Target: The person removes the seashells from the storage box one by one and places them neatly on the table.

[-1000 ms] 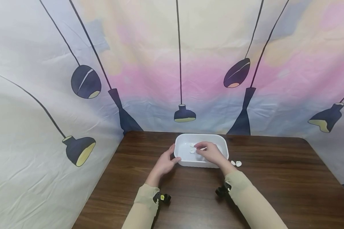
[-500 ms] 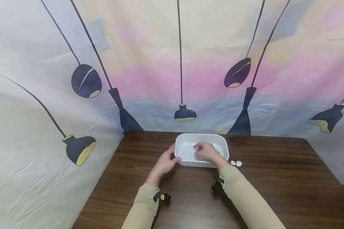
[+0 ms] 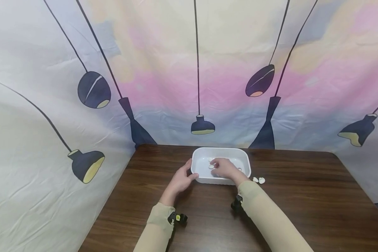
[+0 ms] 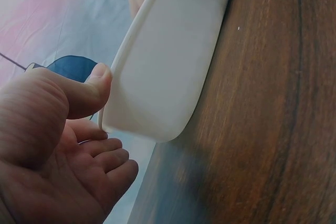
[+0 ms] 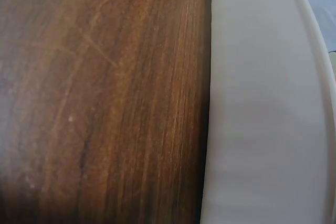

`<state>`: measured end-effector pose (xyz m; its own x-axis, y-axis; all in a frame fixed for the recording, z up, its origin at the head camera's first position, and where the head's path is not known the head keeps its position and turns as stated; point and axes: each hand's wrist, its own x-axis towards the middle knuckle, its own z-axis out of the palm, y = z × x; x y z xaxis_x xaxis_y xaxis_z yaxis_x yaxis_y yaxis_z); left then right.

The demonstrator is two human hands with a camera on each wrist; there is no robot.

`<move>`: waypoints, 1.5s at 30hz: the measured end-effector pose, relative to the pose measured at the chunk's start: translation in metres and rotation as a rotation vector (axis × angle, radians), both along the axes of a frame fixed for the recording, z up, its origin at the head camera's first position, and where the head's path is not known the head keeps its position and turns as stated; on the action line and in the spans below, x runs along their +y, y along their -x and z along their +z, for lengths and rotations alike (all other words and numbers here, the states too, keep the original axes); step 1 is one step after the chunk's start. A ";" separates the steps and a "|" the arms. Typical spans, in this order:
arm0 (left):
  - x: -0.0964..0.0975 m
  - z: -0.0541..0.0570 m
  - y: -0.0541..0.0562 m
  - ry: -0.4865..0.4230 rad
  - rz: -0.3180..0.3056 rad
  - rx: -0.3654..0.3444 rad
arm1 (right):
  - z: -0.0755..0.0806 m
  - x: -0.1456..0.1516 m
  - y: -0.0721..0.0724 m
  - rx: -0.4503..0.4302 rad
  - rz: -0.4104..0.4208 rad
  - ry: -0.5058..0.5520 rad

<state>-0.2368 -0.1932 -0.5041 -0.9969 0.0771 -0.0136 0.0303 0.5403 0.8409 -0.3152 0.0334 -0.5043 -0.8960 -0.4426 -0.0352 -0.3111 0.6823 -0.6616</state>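
Note:
A white rectangular basin (image 3: 221, 180) stands at the back of the wooden table. My left hand (image 3: 180, 179) grips its left end; in the left wrist view the thumb (image 4: 100, 80) is on the rim and the fingers are behind the corner. My right hand (image 3: 225, 168) reaches over the front rim into the basin, thumb and forefinger apart. Close to its fingertips lies a small round white piece (image 3: 211, 167), with another white piece (image 3: 210, 159) just behind. In the right wrist view the basin's outer wall (image 5: 268, 103) shows and my right hand is out of sight.
Two small white pieces, one a curved shell-like bit (image 3: 261, 180), lie on the table (image 3: 302, 196) just right of the basin. A printed cloth (image 3: 163, 70) with lamp drawings hangs behind the table. Each wrist carries a small black camera (image 3: 177, 218).
My right hand has shifted slightly left and toward me inside the basin, its forearm following. My left hand keeps its place at the basin's left end.

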 end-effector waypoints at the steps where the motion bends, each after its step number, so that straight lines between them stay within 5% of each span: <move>1: 0.000 0.000 0.000 0.001 0.002 -0.005 | 0.000 0.000 0.000 -0.004 -0.003 -0.004; 15: 0.004 0.000 -0.003 -0.013 -0.014 0.000 | -0.008 -0.001 0.003 0.072 -0.016 -0.032; 45: -0.001 0.001 -0.003 -0.012 -0.004 -0.002 | -0.006 -0.007 0.007 0.033 -0.028 -0.044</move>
<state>-0.2335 -0.1945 -0.5027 -0.9966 0.0813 -0.0143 0.0311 0.5304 0.8472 -0.3222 0.0259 -0.5104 -0.9092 -0.4155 -0.0246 -0.3120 0.7194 -0.6205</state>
